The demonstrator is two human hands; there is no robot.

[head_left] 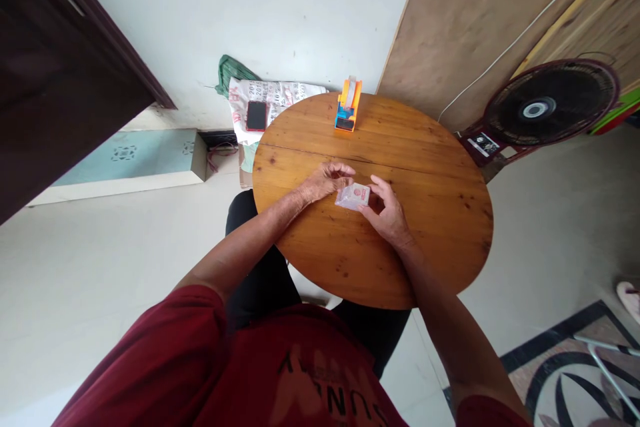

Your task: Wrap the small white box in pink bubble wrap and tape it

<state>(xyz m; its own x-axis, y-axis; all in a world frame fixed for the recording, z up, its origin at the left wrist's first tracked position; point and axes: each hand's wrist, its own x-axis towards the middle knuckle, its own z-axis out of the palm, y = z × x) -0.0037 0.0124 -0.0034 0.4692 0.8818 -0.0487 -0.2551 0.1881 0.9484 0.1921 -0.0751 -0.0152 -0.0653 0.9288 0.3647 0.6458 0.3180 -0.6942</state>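
Note:
A small white packet (359, 193) with red print lies between my hands, low over the table or resting on it. Clear shiny plastic covers it and reaches out at its left side. My right hand (389, 215) grips its right end, thumb at the near corner and fingers along the right edge. At the upper left corner, my left hand (324, 183) has its fingers curled and its thumb side against the plastic. The exact contact of the left fingertips is hard to make out. Under both hands is the round wooden table (425, 153).
An orange and blue tape dispenser (349, 105) stands at the table's far edge. Beyond the left rim, a phone (257, 116) lies on a printed white sack (295, 91). To the right stands a dark fan (550, 103) by the wooden wall panel.

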